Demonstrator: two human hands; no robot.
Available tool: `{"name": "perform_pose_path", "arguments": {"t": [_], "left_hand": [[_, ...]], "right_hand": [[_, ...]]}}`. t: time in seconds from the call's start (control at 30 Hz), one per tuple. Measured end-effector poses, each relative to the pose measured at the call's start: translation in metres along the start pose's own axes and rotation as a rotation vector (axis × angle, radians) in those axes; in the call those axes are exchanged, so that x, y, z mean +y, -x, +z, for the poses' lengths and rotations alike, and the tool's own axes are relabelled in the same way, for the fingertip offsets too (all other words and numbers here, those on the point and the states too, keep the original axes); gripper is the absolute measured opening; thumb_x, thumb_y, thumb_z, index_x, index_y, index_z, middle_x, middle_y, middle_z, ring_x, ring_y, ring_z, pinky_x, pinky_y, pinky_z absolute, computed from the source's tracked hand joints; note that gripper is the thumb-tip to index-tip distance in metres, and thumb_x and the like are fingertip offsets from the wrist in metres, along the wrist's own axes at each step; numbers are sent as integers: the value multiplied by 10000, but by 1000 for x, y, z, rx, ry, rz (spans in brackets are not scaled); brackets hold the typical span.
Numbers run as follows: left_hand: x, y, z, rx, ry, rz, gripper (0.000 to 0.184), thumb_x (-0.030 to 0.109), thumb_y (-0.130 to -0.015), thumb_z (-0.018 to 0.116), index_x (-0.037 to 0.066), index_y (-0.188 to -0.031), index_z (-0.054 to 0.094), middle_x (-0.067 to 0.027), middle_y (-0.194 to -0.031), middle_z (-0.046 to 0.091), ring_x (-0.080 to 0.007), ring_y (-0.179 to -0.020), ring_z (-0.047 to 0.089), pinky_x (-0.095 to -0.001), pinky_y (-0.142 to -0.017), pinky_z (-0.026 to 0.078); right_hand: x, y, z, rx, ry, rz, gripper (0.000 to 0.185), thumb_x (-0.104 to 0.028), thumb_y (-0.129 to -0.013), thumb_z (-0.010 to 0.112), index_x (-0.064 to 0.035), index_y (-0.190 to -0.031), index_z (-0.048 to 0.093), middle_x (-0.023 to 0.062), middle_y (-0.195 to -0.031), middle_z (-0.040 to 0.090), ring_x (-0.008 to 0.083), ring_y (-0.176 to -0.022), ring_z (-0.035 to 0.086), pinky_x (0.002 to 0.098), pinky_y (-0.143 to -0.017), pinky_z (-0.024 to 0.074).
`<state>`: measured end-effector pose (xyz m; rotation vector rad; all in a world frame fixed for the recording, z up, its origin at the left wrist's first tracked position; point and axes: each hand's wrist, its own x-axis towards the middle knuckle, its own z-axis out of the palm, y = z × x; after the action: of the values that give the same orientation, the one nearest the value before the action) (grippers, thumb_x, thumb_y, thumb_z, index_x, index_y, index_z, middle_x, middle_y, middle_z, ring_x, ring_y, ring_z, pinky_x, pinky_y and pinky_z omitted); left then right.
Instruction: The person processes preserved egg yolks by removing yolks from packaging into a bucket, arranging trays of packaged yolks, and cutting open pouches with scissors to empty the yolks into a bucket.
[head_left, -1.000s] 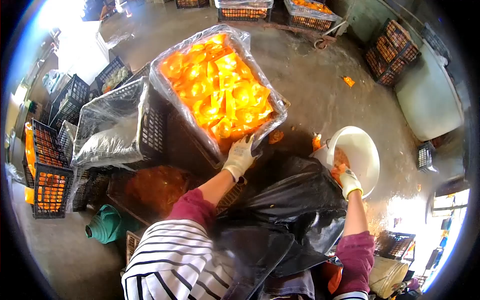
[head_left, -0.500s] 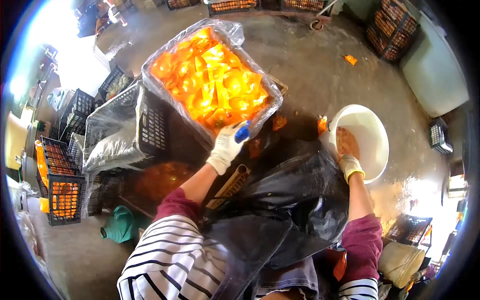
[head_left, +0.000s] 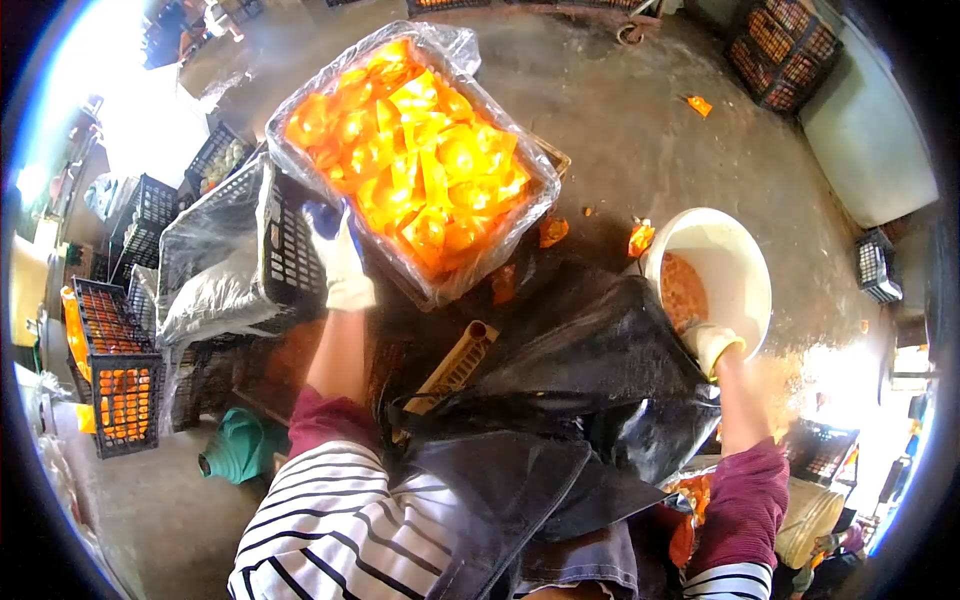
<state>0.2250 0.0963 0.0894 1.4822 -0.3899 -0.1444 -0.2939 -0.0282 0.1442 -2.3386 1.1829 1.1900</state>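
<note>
My left hand (head_left: 342, 262), in a white glove with blue on the fingers, is at the near left side of a plastic-lined crate (head_left: 493, 268), beside a black crate (head_left: 292, 245). Its fingers point away from me and look apart, with nothing visible in them. Glossy orange and yellow pieces (head_left: 425, 165) fill the lined crate; their kind is unclear. My right hand (head_left: 715, 347), in a pale glove with a yellow cuff, is closed at the near rim of a white bucket (head_left: 740, 275); its fingertips are partly hidden. Pinkish-orange contents (head_left: 684, 290) lie inside the bucket.
Black plastic sheeting (head_left: 590, 350) spreads before me. A yellowish slotted bar (head_left: 455, 368) lies left of it. Stacked crates (head_left: 125, 400) and a green object (head_left: 240, 445) are at left. Orange scraps (head_left: 640, 238) lie on the floor, with more crates (head_left: 783, 55) at the back right.
My left hand has left the near edge of the orange pieces and moved left to the crate's side. My right hand has shifted slightly toward me at the bucket rim.
</note>
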Motion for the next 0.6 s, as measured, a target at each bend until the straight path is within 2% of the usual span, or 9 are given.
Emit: {"name": "perform_pose_path", "arguments": {"t": [0.03, 0.07, 0.13, 0.2, 0.37, 0.43, 0.5, 0.53, 0.6], "left_hand": [[5, -2, 17, -34, 282, -91, 687, 101, -793, 671, -9, -1356, 293, -140, -1323, 414, -216, -1156, 436, -330, -996, 356], [12, 3, 27, -146, 298, -133, 679, 73, -777, 680, -18, -1340, 311, -118, -1304, 428, -206, -1146, 435, -334, -983, 361], [-15, 0, 43, -12, 140, -18, 602, -24, -769, 638, 3, -1304, 364, -93, -1270, 458, -194, -1118, 461, -320, -954, 386], [-21, 3, 50, -4, 382, -13, 574, -80, -766, 595, 26, -1291, 385, -77, -1246, 476, -182, -1089, 481, -308, -937, 399], [-21, 4, 54, -3, 293, -61, 565, -113, -792, 500, 59, -1315, 374, -43, -1222, 479, -163, -1031, 492, -289, -910, 398], [-27, 1, 51, -58, 222, -56, 583, -99, -809, 480, 70, -1350, 343, -36, -1236, 466, -150, -1016, 480, -271, -898, 387], [-13, 0, 58, -92, 181, 0, 588, -94, -820, 458, 73, -1368, 322, -36, -1250, 453, -134, -982, 474, -251, -852, 385], [-9, 0, 61, -103, 156, 29, 588, -94, -827, 442, 74, -1375, 313, -37, -1260, 442, -125, -959, 470, -241, -823, 382], [-9, 0, 64, -83, 83, 43, 589, -99, -833, 425, 75, -1382, 302, -42, -1282, 417, -117, -939, 466, -235, -796, 381]], "right_hand": [[-1, 1, -12, 118, -118, -11, 350, -220, -874, 464, -17, -1141, 564, 131, -1149, 583, 254, -1109, 528, 307, -902, 421], [-3, 0, -25, 236, -233, -21, 357, -251, -875, 480, -24, -1137, 567, 126, -1125, 595, 248, -1085, 541, 301, -879, 431], [8, -29, -42, 327, -693, -58, 387, -338, -871, 501, -55, -1122, 579, 109, -1045, 616, 217, -994, 568, 289, -813, 445], [15, -79, -56, 425, -900, -35, 403, -411, -860, 505, -85, -1078, 596, 89, -935, 616, 172, -872, 575, 284, -735, 445], [-71, -134, -180, 428, -767, -67, 466, -371, -884, 446, -44, -1215, 465, 163, -1105, 569, 295, -1006, 547, 361, -827, 423], [-93, -195, -185, 669, -775, -217, 406, -387, -827, 490, -29, -1012, 539, 187, -966, 602, 340, -886, 562, 367, -775, 430], [-122, -233, -195, 642, -693, -108, 395, -364, -812, 519, -28, -1018, 547, 206, -1011, 589, 341, -990, 554, 381, -828, 429], [-131, -222, -215, 392, -732, -178, 413, -361, -806, 531, -40, -1065, 533, 216, -1070, 569, 344, -1068, 525, 388, -871, 419], [-138, -250, -202, 477, -532, -189, 388, -209, -788, 577, -45, -1131, 503, 186, -1097, 576, 317, -1058, 547, 375, -864, 444]]}}
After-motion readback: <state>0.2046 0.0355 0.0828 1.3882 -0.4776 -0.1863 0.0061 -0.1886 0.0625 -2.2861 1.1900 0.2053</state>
